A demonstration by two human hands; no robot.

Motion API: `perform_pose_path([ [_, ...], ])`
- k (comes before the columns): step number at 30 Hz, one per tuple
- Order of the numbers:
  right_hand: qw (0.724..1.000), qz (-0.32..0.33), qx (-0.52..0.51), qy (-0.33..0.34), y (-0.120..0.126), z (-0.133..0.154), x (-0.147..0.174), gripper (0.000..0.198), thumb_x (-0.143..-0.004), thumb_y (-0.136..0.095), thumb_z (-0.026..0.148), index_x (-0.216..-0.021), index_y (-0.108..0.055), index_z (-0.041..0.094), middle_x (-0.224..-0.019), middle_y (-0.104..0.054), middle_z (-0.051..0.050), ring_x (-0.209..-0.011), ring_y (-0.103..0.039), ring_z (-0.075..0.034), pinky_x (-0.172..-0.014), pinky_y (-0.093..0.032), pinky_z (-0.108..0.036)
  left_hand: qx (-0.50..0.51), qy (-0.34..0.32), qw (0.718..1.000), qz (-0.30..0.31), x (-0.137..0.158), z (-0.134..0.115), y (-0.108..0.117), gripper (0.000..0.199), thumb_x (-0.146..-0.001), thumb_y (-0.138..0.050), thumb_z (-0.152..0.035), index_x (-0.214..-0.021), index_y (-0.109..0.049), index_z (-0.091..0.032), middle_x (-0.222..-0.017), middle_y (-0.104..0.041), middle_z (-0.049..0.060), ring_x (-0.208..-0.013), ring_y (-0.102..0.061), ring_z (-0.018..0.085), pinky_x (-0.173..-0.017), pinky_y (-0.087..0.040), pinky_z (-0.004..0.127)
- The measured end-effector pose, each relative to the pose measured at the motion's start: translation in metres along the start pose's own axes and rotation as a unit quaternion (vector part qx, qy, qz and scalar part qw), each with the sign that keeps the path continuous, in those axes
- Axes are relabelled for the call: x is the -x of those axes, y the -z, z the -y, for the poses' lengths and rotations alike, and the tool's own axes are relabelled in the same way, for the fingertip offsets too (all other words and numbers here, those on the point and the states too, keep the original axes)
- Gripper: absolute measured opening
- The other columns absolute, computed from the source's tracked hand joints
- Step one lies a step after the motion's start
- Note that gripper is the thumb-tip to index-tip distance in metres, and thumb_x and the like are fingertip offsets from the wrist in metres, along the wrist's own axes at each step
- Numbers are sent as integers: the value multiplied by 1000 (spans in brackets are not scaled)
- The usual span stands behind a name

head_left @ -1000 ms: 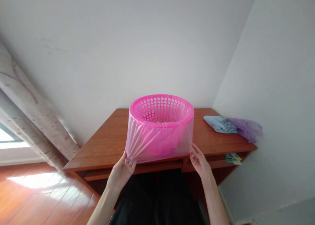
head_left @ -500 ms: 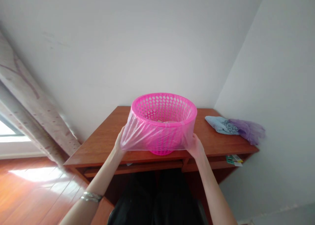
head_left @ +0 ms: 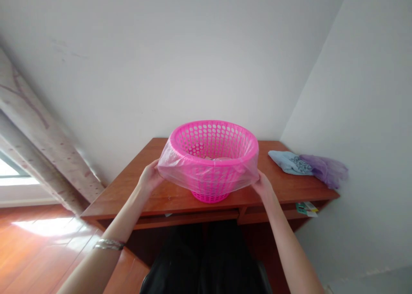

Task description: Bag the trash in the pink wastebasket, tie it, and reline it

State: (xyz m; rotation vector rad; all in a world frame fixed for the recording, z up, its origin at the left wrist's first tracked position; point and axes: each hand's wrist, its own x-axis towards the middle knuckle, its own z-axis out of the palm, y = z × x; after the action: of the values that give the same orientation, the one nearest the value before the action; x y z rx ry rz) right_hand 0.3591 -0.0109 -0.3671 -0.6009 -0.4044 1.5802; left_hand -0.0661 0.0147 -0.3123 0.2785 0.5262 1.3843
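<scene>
A round pink plastic basket (head_left: pixel 210 196) with a holed wall stands upright on the brown desk. A thin see-through plastic bag (head_left: pixel 180 174) lines its inside and folds over the rim, hanging down around the outside. My left hand (head_left: pixel 150 177) grips the bag's loose edge at the left, and my right hand (head_left: pixel 262 184) grips it at the lower right. The fingertips of both hands are partly hidden by the film. Something small and pale at the bottom of the basket is mostly hidden by the near rim.
On the right of the brown desk (head_left: pixel 128 189) lie a folded light blue cloth (head_left: pixel 288 162) and sheer purple fabric (head_left: pixel 325 169). Cards (head_left: pixel 306 208) stick out below the desktop. Walls meet behind the desk, and a curtain (head_left: pixel 38 126) hangs at the left.
My left hand has moved left and up, spreading the bag's edge outward. My right hand has shifted slightly right. The bag's front hem now hangs higher and curved; the basket stays in place.
</scene>
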Motion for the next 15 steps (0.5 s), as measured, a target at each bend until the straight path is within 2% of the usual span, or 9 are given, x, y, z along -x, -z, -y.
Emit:
perform_pose_path([
  [4,994,46,-68,-69,8,-6,32,22,-93,-50,26,-110,-62,18,-91,-74,0,-64,-68,-7,-49,-54,-12,51,6,998,48,42,24,3,30,-97,-41,-28,-112,-60,-11,-91,-73,13,-78,-72,21,-70,-61,31],
  [7,984,80,-91,-129,12,-12,54,25,-92,-52,32,-109,-62,17,-84,-73,0,-56,-65,-9,-41,-51,-14,92,17,993,67,78,45,4,35,-99,-39,-37,-114,-60,-13,-95,-73,13,-85,-72,23,-77,-60,37],
  [12,975,115,-105,-160,9,-17,79,11,-83,-58,20,-89,-62,13,-69,-67,0,-40,-48,-2,-33,-36,-8,127,18,989,67,128,72,9,30,-96,-37,-26,-111,-60,-16,-95,-73,10,-82,-72,21,-73,-59,35],
  [15,982,117,-102,-106,-6,-14,92,12,-79,-58,16,-90,-62,13,-66,-63,1,-45,-49,-3,-39,-41,-11,142,-6,990,22,143,77,5,26,-88,-39,-13,-100,-61,-16,-90,-72,8,-82,-71,19,-74,-59,33],
])
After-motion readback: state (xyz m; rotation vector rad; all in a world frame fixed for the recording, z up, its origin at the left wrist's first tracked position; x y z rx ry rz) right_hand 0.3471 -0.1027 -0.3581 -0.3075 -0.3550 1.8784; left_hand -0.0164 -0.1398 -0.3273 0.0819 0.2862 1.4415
